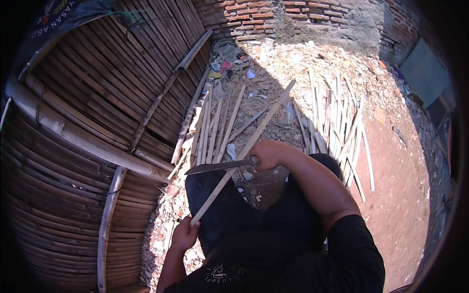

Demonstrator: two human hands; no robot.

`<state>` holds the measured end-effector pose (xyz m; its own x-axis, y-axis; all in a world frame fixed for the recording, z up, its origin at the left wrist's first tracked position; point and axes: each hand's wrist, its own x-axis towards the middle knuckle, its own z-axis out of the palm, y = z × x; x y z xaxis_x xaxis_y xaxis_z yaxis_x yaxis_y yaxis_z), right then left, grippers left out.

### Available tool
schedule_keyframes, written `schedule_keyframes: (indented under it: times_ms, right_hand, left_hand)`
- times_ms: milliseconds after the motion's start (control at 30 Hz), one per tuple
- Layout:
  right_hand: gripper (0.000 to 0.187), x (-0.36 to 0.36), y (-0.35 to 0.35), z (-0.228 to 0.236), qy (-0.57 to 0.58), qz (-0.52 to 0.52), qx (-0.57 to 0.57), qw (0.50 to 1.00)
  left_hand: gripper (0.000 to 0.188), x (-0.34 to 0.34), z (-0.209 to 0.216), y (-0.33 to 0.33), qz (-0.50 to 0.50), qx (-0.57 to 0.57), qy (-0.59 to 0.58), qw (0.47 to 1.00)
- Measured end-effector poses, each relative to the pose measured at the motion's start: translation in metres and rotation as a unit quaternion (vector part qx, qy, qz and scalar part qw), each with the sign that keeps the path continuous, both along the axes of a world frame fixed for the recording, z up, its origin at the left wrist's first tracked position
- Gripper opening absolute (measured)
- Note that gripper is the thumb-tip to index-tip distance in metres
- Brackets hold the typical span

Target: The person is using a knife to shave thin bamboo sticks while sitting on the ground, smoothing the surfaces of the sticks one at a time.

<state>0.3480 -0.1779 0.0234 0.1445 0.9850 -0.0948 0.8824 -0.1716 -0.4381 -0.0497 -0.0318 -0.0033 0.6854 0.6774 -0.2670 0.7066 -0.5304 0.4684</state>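
Head view. Hands, two, both in use: we count one left hand (pixel 184 235), fingers and thumb pinching the lower end of the stick, and one right hand (pixel 266 155), fingers wrapped round a handle. Knife, one (pixel 211 167): long dark blade, its tip toward the left, held by that handle in the right hand. Stick, one in hand (pixel 250 142): pale, long and flat, slanting from the left hand over the left thigh up and away to the right; the blade crosses it below its middle. Legs, two, in dark trousers (pixel 207 188), knees apart.

Loose sticks, two groups on the ground (pixel 393 166). In the left group (pixel 215 129) we count at least six, lying mostly side by side beyond the left knee. In the right group (pixel 337 122) we count more than ten, fanned and crossing; overlap prevents an exact figure. Walls, two: one of slats (pixel 112 73) at the left, one of brick (pixel 251 19) at the far end. Panel, one, grey (pixel 426 73), at the right.
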Motion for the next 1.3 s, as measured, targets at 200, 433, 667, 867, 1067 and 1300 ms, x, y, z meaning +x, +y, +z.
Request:
schedule_keyframes:
  times_ms: [200,433,667,867,1067,1300]
  right_hand:
    - [0.052,0.016,-0.010,0.022,0.000,-0.060,-0.035,0.998]
    - [0.055,0.055,-0.023,0.011,0.021,-0.152,0.003,0.988]
    - [0.053,-0.004,0.010,0.003,-0.004,0.013,-0.084,0.996]
    - [0.051,0.061,-0.006,-0.010,0.013,-0.152,-0.028,0.988]
    - [0.048,0.045,-0.005,-0.017,0.010,-0.123,-0.035,0.992]
    - [0.038,0.003,0.006,0.001,-0.021,-0.035,-0.016,0.999]
  left_hand:
    - [0.036,-0.021,-0.026,0.018,0.029,-0.140,-0.084,0.986]
    - [0.036,-0.021,-0.029,0.019,0.039,-0.249,-0.122,0.960]
    - [0.034,-0.012,-0.027,0.027,0.111,-0.272,-0.128,0.947]
    - [0.043,-0.004,-0.031,0.008,0.023,0.004,-0.093,0.995]
    - [0.039,0.010,-0.025,-0.001,0.021,0.056,-0.115,0.992]
    - [0.039,-0.005,-0.036,0.001,0.015,0.024,-0.119,0.993]
